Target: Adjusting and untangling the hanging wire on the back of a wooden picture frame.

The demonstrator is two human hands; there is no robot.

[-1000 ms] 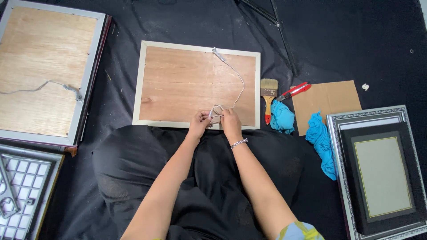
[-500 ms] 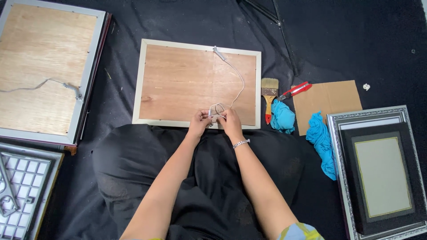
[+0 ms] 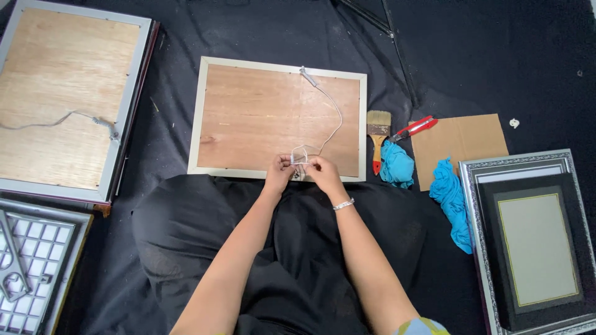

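Paintbrush [image 3: 377, 133], red pliers [image 3: 415, 128], cardboard [image 3: 462, 144].

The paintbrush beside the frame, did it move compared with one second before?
No. The paintbrush lies in the same place, just right of the wooden-backed frame, bristles pointing away from the person.

No pkgs, labels, signs, screens.

Left hand [image 3: 277, 173] and right hand [image 3: 323, 171], fingertips pinched together
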